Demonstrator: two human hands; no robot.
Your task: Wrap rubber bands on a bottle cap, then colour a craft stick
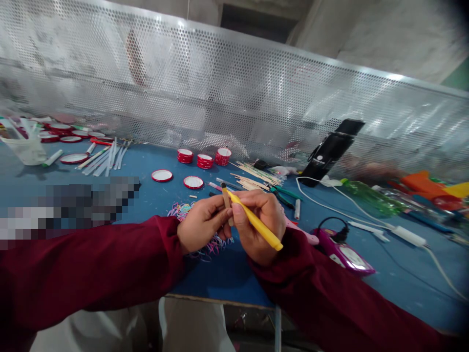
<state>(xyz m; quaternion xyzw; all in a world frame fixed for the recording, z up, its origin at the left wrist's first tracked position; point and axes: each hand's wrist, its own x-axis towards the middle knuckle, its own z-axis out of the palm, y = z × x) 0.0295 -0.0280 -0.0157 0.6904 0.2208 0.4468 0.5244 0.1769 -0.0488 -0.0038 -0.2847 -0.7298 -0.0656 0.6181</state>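
My left hand (201, 224) pinches a small wooden stick (227, 203) and holds it upright over the blue table (227, 274). My right hand (261, 221) is closed round a yellow utility knife (256, 222), whose tip meets the top of the stick. Both arms wear dark red sleeves. A heap of thin coloured rubber bands (183, 211) lies under and behind my left hand.
Red-rimmed lids (161, 175) and small red cups (204, 161) sit ahead, with a pile of wooden sticks (252, 177) beside them. A black bottle (331, 150), white cables (366, 210), a pink device (346, 254) and a green bottle (366, 195) lie right. A perforated metal screen (234, 88) backs the table.
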